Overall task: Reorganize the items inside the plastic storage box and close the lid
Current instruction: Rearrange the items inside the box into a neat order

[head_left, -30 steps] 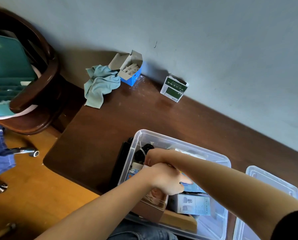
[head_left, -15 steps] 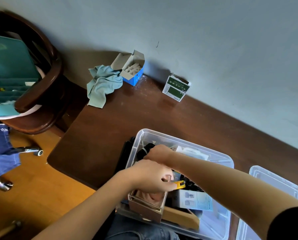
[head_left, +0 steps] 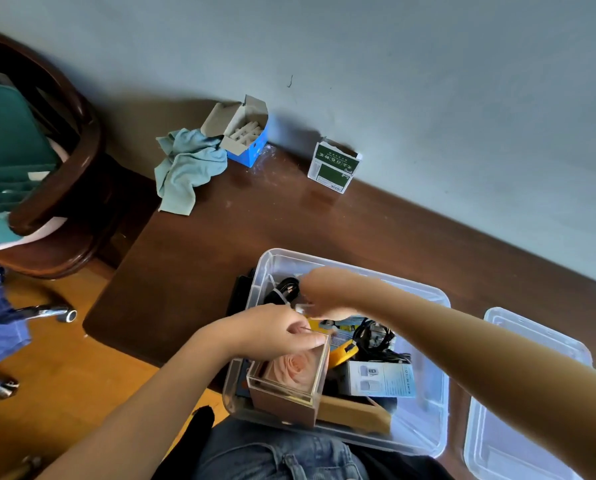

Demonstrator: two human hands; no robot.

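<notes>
At the counter's near edge, partly overhanging toward the lap, sits the clear storage box (head_left: 428,410), open, w/ its lid (head_left: 531,393) lying just beside it on the right. Left hand (head_left: 272,332) is over the box's near-left corner, fingers (head_left: 307,341) closed on the top rim of the clear rose case (head_left: 289,382), which stands tilted against the near wall. Right hand (head_left: 327,292) reaches across to the far-left part of the box, above the black cables (head_left: 282,289); it's blurred, fingers curled round sth small and pale, can't tell what or how firmly. Rose case lies directly below the left hand, long axis roughly along the box's left wall, so left is the nearer hand for seating it. White carton (head_left: 383,379), yellow tool (head_left: 343,353) and wooden block (head_left: 355,414) fill the middle, right half bare.

Vs 0.5 s ago: left hand has shifted nearer, onto the case top; right hand is lifted higher; yellow tool now more exposed. Lid unmoved.
</notes>
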